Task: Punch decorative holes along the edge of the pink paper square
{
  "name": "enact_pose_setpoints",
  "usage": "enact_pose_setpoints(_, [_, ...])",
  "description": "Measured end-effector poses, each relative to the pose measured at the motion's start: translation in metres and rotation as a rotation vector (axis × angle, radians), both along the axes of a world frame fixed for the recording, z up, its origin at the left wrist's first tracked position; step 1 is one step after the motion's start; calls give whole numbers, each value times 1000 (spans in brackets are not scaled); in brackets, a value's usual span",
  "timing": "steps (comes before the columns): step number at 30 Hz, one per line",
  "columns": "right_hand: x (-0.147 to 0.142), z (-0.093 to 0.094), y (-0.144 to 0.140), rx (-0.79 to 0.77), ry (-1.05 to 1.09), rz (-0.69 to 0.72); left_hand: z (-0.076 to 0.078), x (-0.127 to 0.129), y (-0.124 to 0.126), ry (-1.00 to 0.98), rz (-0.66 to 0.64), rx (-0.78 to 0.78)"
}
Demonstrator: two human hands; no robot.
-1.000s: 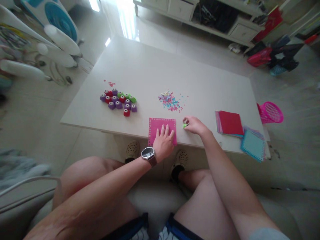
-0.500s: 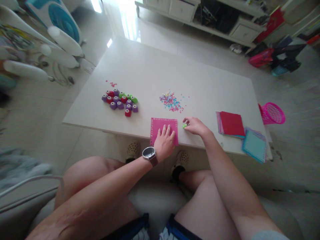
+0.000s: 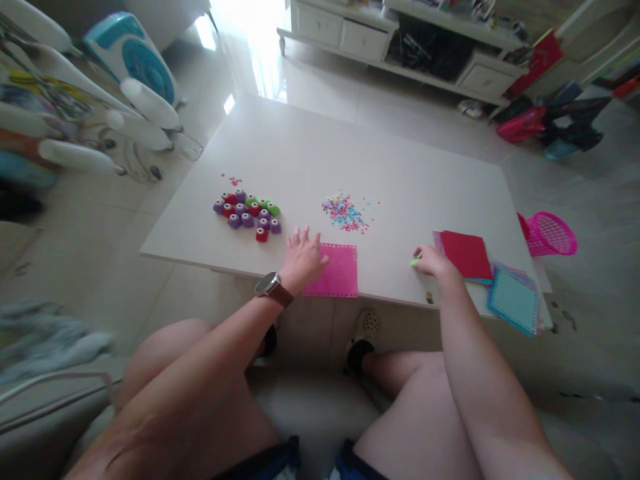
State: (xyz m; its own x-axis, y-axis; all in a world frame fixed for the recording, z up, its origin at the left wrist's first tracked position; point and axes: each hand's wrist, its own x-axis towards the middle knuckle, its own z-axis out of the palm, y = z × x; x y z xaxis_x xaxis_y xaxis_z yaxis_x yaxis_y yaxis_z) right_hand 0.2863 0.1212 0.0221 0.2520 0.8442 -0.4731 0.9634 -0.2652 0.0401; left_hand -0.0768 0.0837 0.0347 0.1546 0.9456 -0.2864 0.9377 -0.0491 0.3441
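A pink paper square with small holes punched along its borders lies at the table's near edge. My left hand, fingers spread, rests over its left side. Further right, my right hand pinches a small green craft punch just above or on the tabletop; the fingers partly hide it. Purple, red and green craft punches stand grouped to the left. Behind the pink paper is a heap of tiny coloured paper cut-outs.
On the right lie a stack of red-topped paper and light blue punched sheets overhanging the white table. A pink basket stands beyond the right edge. A few pink bits lie near the punches.
My right hand has moved right with the green punch, away from the pink paper. My left hand has slid from the paper's middle to its left side.
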Motion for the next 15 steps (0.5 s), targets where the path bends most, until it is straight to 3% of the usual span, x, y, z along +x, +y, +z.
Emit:
enact_pose_setpoints(5, [-16, 2, -2, 205, 43, 82, 3, -29, 21, 95, 153, -13])
enact_pose_setpoints(10, [-53, 6, 4, 240, 301, 193, 11, -38, 23, 139, 153, -16])
enact_pose_setpoints(15, [-67, 11, 1, 244, 351, 209, 11, -48, 24, 236, 119, -5])
